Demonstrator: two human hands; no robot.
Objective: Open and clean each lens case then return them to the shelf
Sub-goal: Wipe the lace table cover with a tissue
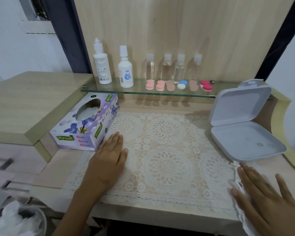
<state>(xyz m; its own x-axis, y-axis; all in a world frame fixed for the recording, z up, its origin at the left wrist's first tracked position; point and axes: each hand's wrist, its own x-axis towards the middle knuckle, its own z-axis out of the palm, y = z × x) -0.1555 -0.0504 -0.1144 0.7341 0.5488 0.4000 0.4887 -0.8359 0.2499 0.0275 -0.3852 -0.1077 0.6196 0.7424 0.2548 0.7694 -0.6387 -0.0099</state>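
- The left hand (107,159) lies flat, palm down, on the left part of the lace mat (165,150). Its fingers are straight and close together, pointing away from the person and grasping nothing. The fingertips are just beside the near corner of the tissue box (85,126).
- The right hand (264,200) lies released at the table's (143,212) near right edge, with its fingers straight and spread. It rests on a crumpled white tissue (243,220) without curling round it.
- Six lens cases stand in a row on the glass shelf (140,91) at the back, well apart from both hands. From the left they are a pink case (150,84), a salmon case (160,85), a tan case (170,85), a blue-and-white case (182,84), a second tan case (193,85) and a red case (206,85). All are capped.
- Two white bottles stand upright at the shelf's left end, a taller one (102,65) and a shorter one (125,72).
- Four small clear bottles (167,67) stand behind the cases.
- One grey plastic box (242,140) sits on the right of the table with its lid raised.
- One bin (24,220) with a white liner stands at the lower left.
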